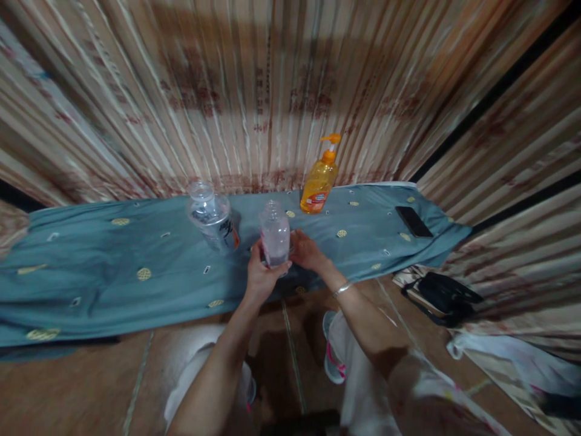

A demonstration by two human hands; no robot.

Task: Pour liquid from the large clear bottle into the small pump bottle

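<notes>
My left hand (262, 275) is closed round the lower part of a clear plastic bottle (276, 233), which is upright with an uncapped neck. The bottle is over the near edge of the cloth-covered bench. At its right side is my right hand (308, 249), fingers bent in beside the bottle; whether they pinch something is too blurred to tell. To the left stands a larger clear plastic bottle (213, 218) with a dark-lettered label. Behind and to the right is an orange pump bottle (319, 184) holding orange liquid.
A blue-green cloth (172, 260) with pineapple prints covers the long bench. A black phone (414, 221) lies toward its right end. Pleated curtains (236, 97) hang behind. On the tiled floor at right rests a black bag (442, 297).
</notes>
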